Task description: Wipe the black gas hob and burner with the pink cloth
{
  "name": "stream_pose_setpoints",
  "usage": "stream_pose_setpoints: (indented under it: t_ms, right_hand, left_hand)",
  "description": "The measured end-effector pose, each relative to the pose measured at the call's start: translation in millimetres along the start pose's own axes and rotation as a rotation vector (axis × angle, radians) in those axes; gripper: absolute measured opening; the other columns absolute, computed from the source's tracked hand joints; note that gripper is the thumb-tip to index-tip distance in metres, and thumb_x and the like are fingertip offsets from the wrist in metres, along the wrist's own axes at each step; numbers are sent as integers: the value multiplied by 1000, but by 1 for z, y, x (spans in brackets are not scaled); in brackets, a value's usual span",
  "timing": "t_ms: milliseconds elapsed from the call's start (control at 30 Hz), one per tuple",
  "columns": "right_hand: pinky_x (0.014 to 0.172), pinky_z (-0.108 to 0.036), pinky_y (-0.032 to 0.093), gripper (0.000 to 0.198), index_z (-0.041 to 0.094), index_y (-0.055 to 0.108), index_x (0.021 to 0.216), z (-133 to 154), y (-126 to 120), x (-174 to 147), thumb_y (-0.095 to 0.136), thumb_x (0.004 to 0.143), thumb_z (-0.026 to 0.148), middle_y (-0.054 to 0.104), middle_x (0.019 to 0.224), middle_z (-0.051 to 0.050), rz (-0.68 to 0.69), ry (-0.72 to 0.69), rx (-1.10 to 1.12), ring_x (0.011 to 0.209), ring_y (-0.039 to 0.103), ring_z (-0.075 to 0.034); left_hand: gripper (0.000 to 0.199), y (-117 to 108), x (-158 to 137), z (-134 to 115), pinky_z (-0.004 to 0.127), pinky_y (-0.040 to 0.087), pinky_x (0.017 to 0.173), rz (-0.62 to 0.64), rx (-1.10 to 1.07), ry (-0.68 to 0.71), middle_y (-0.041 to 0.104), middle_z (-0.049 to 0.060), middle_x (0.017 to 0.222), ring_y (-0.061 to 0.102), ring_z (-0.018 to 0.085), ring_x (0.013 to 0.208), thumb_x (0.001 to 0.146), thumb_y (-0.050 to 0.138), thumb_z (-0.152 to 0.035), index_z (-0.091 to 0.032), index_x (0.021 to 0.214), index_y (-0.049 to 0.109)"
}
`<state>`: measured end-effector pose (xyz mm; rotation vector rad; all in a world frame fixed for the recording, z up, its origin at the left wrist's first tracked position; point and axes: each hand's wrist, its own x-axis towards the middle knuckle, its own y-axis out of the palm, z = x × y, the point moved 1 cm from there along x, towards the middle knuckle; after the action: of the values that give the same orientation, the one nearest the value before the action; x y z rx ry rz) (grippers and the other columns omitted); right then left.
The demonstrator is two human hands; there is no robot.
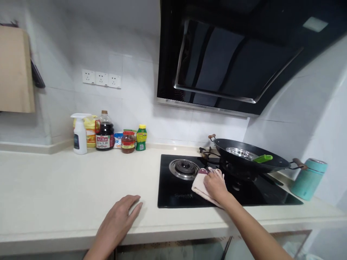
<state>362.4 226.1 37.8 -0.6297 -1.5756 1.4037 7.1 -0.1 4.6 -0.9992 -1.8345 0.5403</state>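
My right hand grips a pale folded cloth with a dark red patterned edge and presses it on the black glass gas hob. Just left of the cloth is a bare round burner. My left hand is above or on the front of the cream countertop, left of the hob. Its thumb stands apart from the fingers, and nothing is in it. A black wok sits on the right burner, holding a shiny metal strainer or ladle with a green handle.
A teal flask stands right of the hob. Along the back wall are a white spray bottle, soy sauce, a red-lidded jar and a green bottle. A black range hood overhangs the hob.
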Motion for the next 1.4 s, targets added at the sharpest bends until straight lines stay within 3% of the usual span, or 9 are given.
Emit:
stream_pose_setpoints:
  t_ms: [200,433,567,767,900,1000,1100,1267,1400]
  right_hand:
    - [116,-64,-2,68,15,50,146,11,10,26,31,98,59,50,148,-23,136,132,-100,143,37,-40]
    - [108,-77,13,94,33,17,161,49,8,5,18,86,88,10,169,-17,261,159,49,151,6,-50]
    - [109,-78,1,100,34,20,161,87,-1,-9,27,80,93,1,170,-15,303,33,216,151,-7,-48]
    - [112,-74,-10,98,37,28,158,170,-8,-28,44,77,91,4,170,-13,333,-268,355,153,-10,-41]
    - [117,-67,-8,79,36,42,152,192,-15,-42,37,88,82,8,170,-8,313,-424,406,155,-4,-36]
    - [122,-59,-4,65,39,45,149,180,-19,-46,33,95,73,18,169,-2,301,-462,436,156,5,-28]
    - [122,-58,-2,68,41,41,151,152,-20,-45,37,93,75,19,169,-1,299,-391,451,156,6,-28]
    - [122,-58,-3,71,39,41,153,91,-21,-58,42,91,76,13,169,-2,266,-176,415,156,1,-30]
    - [123,-55,8,56,42,47,148,33,-16,-92,40,98,65,26,166,1,157,-152,397,155,16,-28]
  left_hand:
    - [37,-3,-1,-3,39,55,97,-8,1,7,76,6,115,70,26,107,95,50,-47,-25,112,73]
    - [36,-6,-2,-9,38,54,95,2,-2,8,75,6,116,70,25,108,96,48,-45,-24,113,71]
    - [38,-4,-2,-7,39,54,97,1,1,15,74,6,116,69,26,110,96,47,-47,-23,113,71]
    - [36,0,2,2,37,55,94,5,20,39,75,5,114,71,24,106,96,48,-46,-23,113,71]
    - [37,0,6,8,36,57,93,-6,15,52,77,4,110,73,24,102,93,51,-51,-25,108,73]
    - [38,-1,9,11,34,59,91,0,26,39,78,2,110,73,24,101,90,52,-53,-27,106,74]
    - [38,-3,11,10,34,59,91,18,51,17,78,2,111,74,24,102,89,52,-54,-27,105,74]
    - [39,-8,12,2,32,61,87,33,56,-22,78,1,112,74,24,103,88,52,-56,-28,104,75]
    - [39,-8,11,1,33,61,86,42,49,-33,78,1,111,74,24,103,89,51,-56,-29,104,75]
